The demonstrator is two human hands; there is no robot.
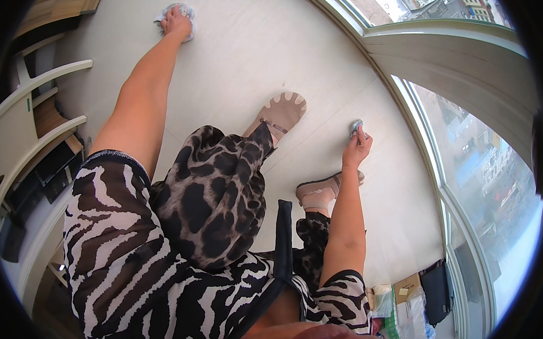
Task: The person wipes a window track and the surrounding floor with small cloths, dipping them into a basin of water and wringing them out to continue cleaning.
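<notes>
My left hand (175, 21) is at the upper left, far out on an extended arm. It presses on a crumpled, pale patterned cloth (187, 12) that lies against the pale tiled floor (240, 49). On the right, my right hand (357, 151) pinches a small, bunched grey-blue item (357, 124), perhaps a cloth, between thumb and fingers, low over or at the floor; contact is unclear. A beige shoe (284, 113) stands between the two hands. The other beige shoe (317, 188) is just beside my right wrist.
Along the right runs a window frame (401, 97) with glass beyond it. A cream chair (37, 83) and a wooden-topped piece of furniture (55, 13) stand at the left. At the lower right are a cardboard box (406, 288), plastic bags (413, 314) and a black case (435, 294).
</notes>
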